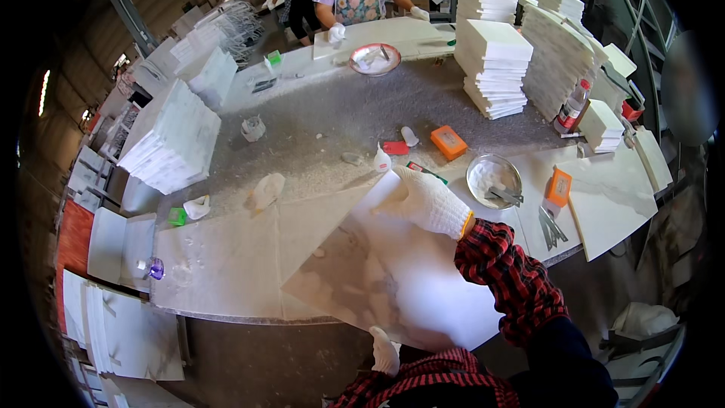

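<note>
A glossy white slab with grey-brown marbling (pixel 453 287) lies at an angle across the near edge of the table, partly overhanging it. My right hand (pixel 434 200), in a white knit glove, reaches over the slab and grips its far corner, fingers bent at the edge. At the near edge is my left hand (pixel 385 351), also gloved, its thumb against the slab and its other fingers mostly hidden. Just beyond the right hand stand a small white squeeze bottle (pixel 381 159) and a green-edged flat item (pixel 427 173), partly covered by the glove.
A metal bowl of white paste (pixel 493 181), orange boxes (pixel 448 143) and scraper blades (pixel 551 228) lie to the right. Stacked white slabs (pixel 495 68) rise at the back right, another stack (pixel 172 140) at left. Across the table, a person in a floral apron (pixel 359 4) touches a slab.
</note>
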Action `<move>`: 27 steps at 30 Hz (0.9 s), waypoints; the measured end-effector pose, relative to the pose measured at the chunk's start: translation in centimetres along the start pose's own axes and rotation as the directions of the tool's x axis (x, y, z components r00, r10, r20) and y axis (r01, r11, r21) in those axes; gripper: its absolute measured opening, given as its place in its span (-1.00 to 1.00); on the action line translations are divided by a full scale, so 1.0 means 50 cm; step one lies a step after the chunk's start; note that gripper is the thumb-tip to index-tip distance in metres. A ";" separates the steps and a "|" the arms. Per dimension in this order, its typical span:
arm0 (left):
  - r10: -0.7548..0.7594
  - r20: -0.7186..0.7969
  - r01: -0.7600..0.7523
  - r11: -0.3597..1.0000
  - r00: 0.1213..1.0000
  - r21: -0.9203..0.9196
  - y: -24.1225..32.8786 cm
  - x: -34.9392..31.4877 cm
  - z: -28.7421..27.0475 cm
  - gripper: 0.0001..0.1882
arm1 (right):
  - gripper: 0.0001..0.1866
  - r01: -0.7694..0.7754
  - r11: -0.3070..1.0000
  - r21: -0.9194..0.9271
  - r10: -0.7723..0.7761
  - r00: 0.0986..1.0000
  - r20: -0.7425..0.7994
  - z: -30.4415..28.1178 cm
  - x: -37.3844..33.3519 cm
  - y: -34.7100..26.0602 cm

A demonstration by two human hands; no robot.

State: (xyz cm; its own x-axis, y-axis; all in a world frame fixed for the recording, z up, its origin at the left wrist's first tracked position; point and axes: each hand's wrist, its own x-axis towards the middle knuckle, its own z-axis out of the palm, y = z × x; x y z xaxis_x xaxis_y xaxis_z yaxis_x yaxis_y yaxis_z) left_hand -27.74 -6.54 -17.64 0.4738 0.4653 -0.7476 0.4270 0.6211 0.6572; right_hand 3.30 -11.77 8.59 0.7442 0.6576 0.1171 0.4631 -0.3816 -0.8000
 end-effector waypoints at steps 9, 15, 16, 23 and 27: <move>-0.168 0.035 0.158 0.968 0.985 0.194 0.039 -0.003 -0.027 -0.08 | -0.53 -0.023 0.992 0.124 0.024 1.000 -0.002 0.017 0.015 0.033; -0.456 0.475 -0.336 0.355 0.753 0.872 0.287 -0.006 -0.117 -0.22 | -0.60 -0.073 0.963 0.258 0.070 0.997 0.024 0.020 0.021 0.044; -0.444 0.492 -0.418 0.260 0.749 0.870 0.398 -0.055 -0.068 -0.33 | -0.60 -0.070 0.960 0.271 0.070 0.997 0.007 0.022 0.019 0.050; 0.742 0.600 -0.896 0.004 0.300 0.443 0.668 -0.129 0.162 -0.38 | -0.54 0.072 0.952 0.297 -0.043 0.994 -0.104 0.061 0.024 0.063; 0.788 0.486 -0.926 0.312 0.378 0.215 0.662 -0.019 0.235 -0.35 | -0.49 0.047 0.977 0.208 -0.033 0.997 -0.071 0.075 0.027 0.062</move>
State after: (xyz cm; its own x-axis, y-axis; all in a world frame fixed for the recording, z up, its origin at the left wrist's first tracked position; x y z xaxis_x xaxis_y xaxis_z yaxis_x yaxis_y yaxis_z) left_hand -5.00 6.17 5.97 0.8902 0.3584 0.2813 -0.1398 -0.3726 0.9174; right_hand 3.93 -9.61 4.07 0.7608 0.6222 0.1843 0.3871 -0.2072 -0.8985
